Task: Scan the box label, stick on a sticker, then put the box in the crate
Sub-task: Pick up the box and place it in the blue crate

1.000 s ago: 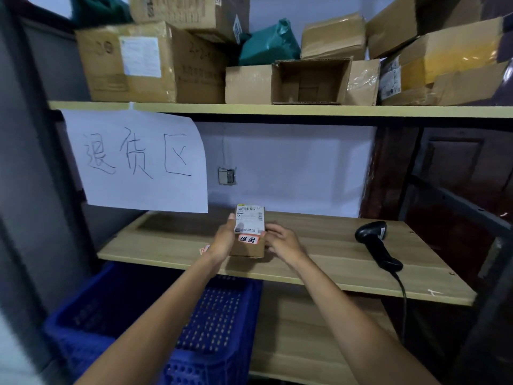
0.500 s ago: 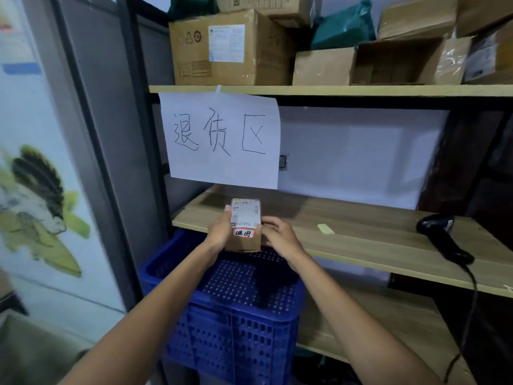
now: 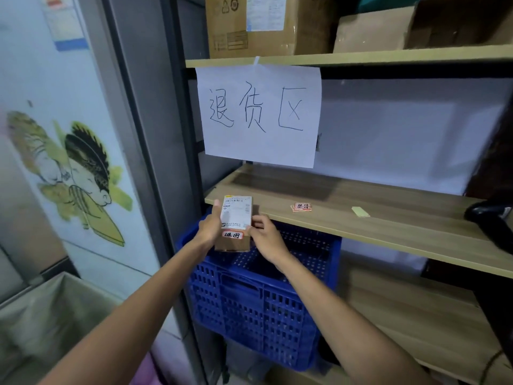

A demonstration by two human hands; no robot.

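Observation:
A small brown cardboard box [image 3: 234, 222] carries a white barcode label on top and a red-and-white sticker [image 3: 232, 235] below the label. I hold it between both hands above the back left of the blue plastic crate [image 3: 263, 309]. My left hand [image 3: 209, 227] grips its left side and my right hand [image 3: 263, 237] grips its right side. The crate sits on the lower shelf and looks hollow inside. At the right edge of the frame, the black handheld scanner [image 3: 491, 220] lies on the wooden shelf [image 3: 361, 226].
A few spare red stickers [image 3: 301, 207] and a pale backing strip [image 3: 360, 212] lie on the shelf. A handwritten white paper sign [image 3: 259, 115] hangs from the upper shelf, which holds cardboard boxes [image 3: 249, 23]. A grey bin [image 3: 41, 323] stands at lower left.
Both hands have carried the box off the shelf toward the left and down, so it now hangs over the crate. The view has swung left.

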